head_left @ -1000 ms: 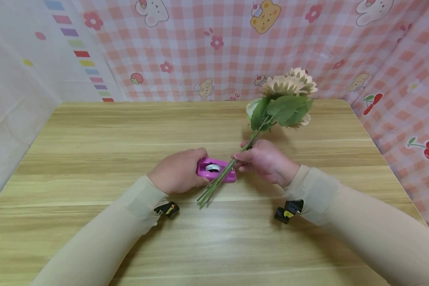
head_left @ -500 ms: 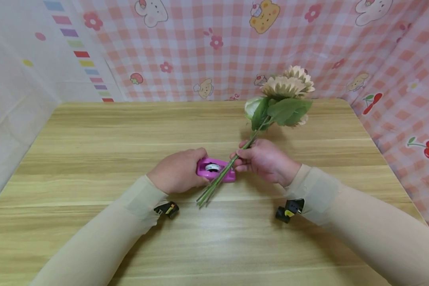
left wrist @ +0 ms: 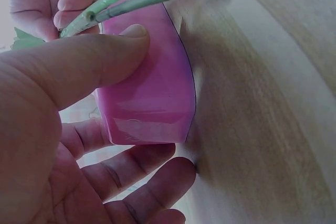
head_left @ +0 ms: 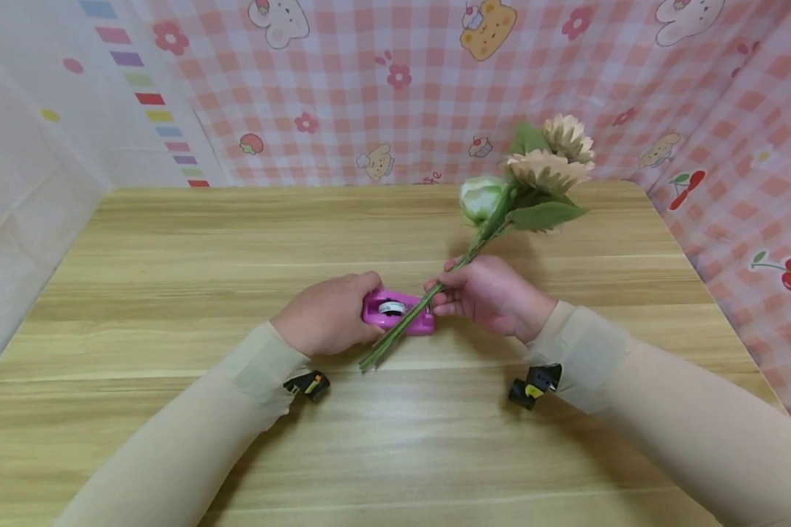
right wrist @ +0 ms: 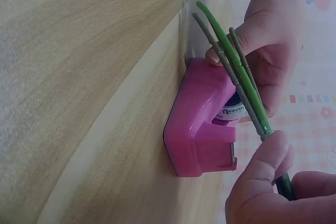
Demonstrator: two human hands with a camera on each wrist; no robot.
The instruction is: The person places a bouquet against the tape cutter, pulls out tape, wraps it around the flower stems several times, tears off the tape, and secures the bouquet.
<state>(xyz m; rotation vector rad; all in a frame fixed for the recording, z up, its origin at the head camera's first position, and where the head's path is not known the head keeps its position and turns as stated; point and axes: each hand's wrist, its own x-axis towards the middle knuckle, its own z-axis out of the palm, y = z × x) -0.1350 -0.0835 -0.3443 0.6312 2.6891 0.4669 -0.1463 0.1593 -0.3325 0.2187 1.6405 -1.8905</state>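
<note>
My left hand [head_left: 329,315] grips the left end of a pink tape dispenser [head_left: 422,324] that stands on the table; in the left wrist view its thumb [left wrist: 113,59] presses the dispenser's side. A white-labelled tape roll [right wrist: 231,111] sits inside, and a toothed cutter [right wrist: 234,155] shows at the dispenser's front end. My right hand [head_left: 497,296] pinches a small bunch of artificial flowers [head_left: 546,172] by the green stems [head_left: 405,320]. The bunch slants, with beige blooms and a whitish bud [head_left: 481,199] up at the right. Its stem ends cross over the dispenser, close to the left thumb.
The wood-grain table [head_left: 191,241] runs back to a pink checked cloth [head_left: 343,88] with cartoon prints. More cloth hangs at both sides. A small black wrist camera [head_left: 310,384] sits under the left cuff, another wrist camera [head_left: 534,388] under the right.
The bunch has turned in my right fingers, so the whitish bud shows more fully and the blooms sit further right. The stem ends have risen slightly. My left hand and the tape dispenser stay put.
</note>
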